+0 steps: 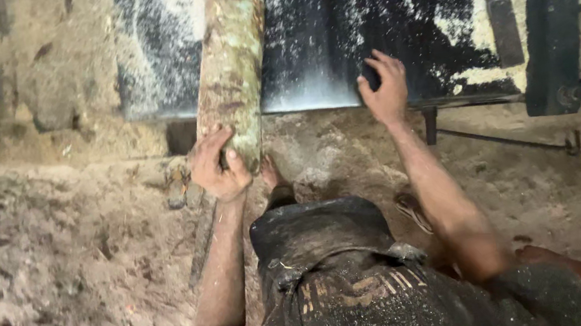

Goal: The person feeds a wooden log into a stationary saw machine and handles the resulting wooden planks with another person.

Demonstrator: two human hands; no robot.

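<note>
hands: left hand (pixel 219 165) gripping log (pixel 231 55) end, arm extended | right hand (pixel 384 88) spread flat on dark metal table (pixel 334 46)

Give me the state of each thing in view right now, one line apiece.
Log: bark on, its near end lying on the dark table, left grip wrapped around that end.
Left hand: closed on the log.
Right hand: fingers spread, pressed flat on the table, holding nothing.
Dark metal table: dusted with sawdust.
Ground: covered in sawdust and chips.

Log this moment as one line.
left hand: grips log end | right hand: flat on black table edge | ground: sawdust
</note>
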